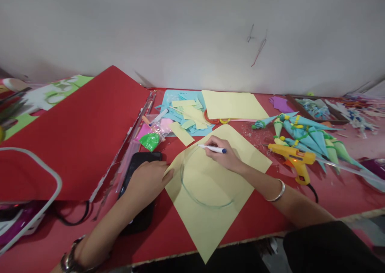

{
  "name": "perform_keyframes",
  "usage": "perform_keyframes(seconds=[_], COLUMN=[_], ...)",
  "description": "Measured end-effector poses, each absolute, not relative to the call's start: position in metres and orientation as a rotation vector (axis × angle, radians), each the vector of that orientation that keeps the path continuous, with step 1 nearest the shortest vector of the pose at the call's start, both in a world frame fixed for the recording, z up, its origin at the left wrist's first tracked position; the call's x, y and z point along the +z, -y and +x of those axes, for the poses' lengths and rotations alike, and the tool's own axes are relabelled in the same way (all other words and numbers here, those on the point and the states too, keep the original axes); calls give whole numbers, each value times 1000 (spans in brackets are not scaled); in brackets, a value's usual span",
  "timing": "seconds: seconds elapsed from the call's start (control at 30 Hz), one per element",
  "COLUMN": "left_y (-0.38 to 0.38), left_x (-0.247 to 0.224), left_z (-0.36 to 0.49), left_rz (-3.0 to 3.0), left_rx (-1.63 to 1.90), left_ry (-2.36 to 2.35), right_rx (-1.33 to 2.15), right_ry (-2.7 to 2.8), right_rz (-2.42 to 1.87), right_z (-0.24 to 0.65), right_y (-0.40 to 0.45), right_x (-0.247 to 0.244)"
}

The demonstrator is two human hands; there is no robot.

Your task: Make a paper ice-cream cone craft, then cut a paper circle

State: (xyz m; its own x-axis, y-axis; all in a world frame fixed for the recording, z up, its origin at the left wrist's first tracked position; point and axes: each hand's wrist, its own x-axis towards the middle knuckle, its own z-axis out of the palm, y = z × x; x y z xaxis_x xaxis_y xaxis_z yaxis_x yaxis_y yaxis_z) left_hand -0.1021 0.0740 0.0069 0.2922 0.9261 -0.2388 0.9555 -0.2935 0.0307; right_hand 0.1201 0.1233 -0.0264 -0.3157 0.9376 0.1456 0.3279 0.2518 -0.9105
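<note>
A pale yellow sheet of paper [210, 229] lies cornerwise before me on the red table, with a dark, partly drawn circle on it. My right hand [221, 155] grips a white marker [213, 148] with a blue end, its tip at the upper left of the curve. At the sheet's left corner, my left hand [152, 176] holds the paper edge, thumb on top; its other fingertips are partly hidden. Beneath that hand and forearm lies a black phone [144, 214].
A yellow glue gun [293, 156] and several blue and green paper cones [309, 134] lie at right. Behind the sheet are paper scraps [192, 114] and stacked yellow paper [234, 104]. A large red board [90, 136] stands tilted at left, near a white curved tube [57, 176].
</note>
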Motion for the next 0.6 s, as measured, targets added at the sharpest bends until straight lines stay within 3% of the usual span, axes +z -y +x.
perform_keyframes(seconds=[0.3, 0.6], left_y=[-74, -60], left_x=[10, 18], left_z=[-102, -126], left_rz=[2377, 2302], left_rx=[-286, 61], left_ry=[-1770, -1823], right_rx=[796, 673], right_ry=[1669, 1605], right_rz=[-1328, -1234], right_z=[143, 157], right_y=[-130, -116], right_x=[-31, -18])
